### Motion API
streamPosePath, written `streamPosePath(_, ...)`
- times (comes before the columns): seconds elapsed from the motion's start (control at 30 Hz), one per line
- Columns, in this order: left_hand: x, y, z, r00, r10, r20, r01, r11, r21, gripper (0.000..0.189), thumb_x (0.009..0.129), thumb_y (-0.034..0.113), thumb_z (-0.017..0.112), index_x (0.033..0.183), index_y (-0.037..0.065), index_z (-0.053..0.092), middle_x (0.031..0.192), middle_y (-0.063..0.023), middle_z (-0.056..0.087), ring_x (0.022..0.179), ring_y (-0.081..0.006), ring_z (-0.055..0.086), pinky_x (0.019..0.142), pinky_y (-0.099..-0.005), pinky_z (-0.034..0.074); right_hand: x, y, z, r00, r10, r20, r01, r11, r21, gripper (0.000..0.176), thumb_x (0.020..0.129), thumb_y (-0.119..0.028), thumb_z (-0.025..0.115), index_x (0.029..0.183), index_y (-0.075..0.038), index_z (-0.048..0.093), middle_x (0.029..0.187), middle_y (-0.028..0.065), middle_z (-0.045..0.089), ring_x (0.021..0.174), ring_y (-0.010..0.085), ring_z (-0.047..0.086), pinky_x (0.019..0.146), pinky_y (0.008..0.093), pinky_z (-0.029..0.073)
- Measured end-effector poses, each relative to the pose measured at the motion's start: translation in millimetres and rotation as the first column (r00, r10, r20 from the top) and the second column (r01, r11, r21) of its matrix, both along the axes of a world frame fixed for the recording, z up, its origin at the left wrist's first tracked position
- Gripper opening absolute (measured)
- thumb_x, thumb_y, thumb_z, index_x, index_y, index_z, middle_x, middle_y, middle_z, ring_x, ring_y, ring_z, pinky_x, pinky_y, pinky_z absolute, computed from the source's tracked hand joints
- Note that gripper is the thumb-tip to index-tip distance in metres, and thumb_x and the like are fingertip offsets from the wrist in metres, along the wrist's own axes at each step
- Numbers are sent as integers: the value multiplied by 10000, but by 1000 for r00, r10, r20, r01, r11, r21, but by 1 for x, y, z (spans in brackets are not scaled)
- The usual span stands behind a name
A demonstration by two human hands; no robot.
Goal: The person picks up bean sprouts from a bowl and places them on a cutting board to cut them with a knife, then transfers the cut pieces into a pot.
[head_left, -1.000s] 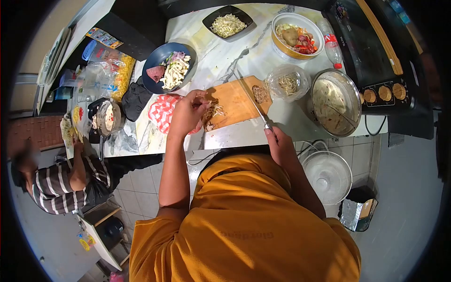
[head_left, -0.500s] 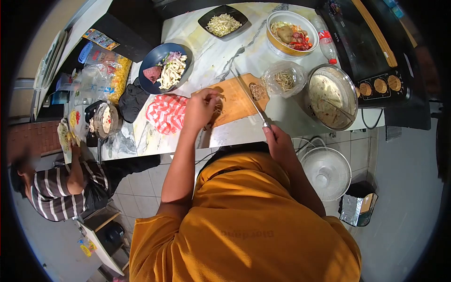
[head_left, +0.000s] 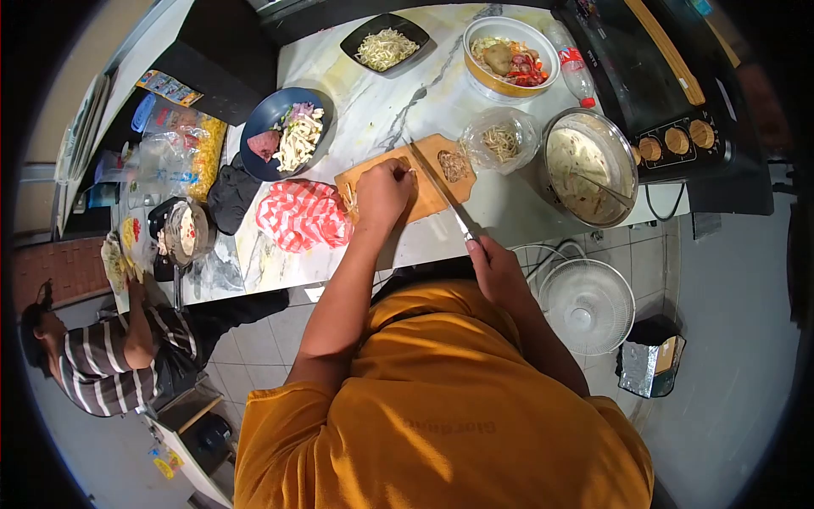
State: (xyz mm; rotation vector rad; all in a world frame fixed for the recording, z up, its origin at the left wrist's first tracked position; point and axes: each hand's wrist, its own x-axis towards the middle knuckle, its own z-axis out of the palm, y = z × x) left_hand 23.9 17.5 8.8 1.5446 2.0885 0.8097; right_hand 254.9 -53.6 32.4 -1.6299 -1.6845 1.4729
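Observation:
My right hand [head_left: 496, 270] is wrapped round the handle of a knife [head_left: 434, 182] at the counter's front edge. Its long blade points away from me, slanting across the wooden cutting board [head_left: 421, 202]. Over the board's left part, my left hand [head_left: 383, 193] has its fingers bent and pinched together; whatever is in them is too small to make out. Pale thin strips [head_left: 350, 200] lie left of that hand. A small brownish pile [head_left: 454, 166] sits on the board right of the blade. Close by is a clear plastic bag [head_left: 500, 142] of thin pale sprouts.
A red-and-white checked bag [head_left: 301, 216] and a blue plate [head_left: 253, 161] of cut food stand left. Behind are a black bowl [head_left: 348, 44] of sprouts and a vegetable bowl [head_left: 469, 64]. Right stand a metal pot [head_left: 632, 170], a bottle [head_left: 575, 72] and an oven [head_left: 712, 140]. Another person [head_left: 110, 356] works far left.
My left hand has moved right across the board, closer to the blade, uncovering pale strips at the board's left end. The knife stays in my right hand. The view has shifted slightly.

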Motion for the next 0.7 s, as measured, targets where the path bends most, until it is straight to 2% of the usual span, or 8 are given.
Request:
streamPosePath(0.17,0,2,3,998,49,38,-46,995,-88,183,802,216,724,864,45,744,802,-163,721,743,-329,708,706,-389,553,-1,-6,-1,999,33,13,-34,999,31,317,1029,-282,502,899,3,552,658,108,504,623,171,444,615,341,416)
streamPosePath(0.43,-3,5,-3,997,53,54,-46,992,-121,198,795,225,729,849,35,744,810,-171,722,750,-333,709,706,-391,549,-1,-8,2,998,24,56,-26,999,34,350,1035,-304,485,889,10,541,655,169,521,595,258,445,615,388,418)
streamPosePath(0.7,-5,5,-2,997,31,66,-22,991,-135,190,795,214,732,846,32,746,806,-172,723,755,-329,712,719,-388,550,-5,-9,8,996,26,87,-26,1000,4,347,1034,-308,484,908,8,555,668,187,543,593,297,479,614,395,423)
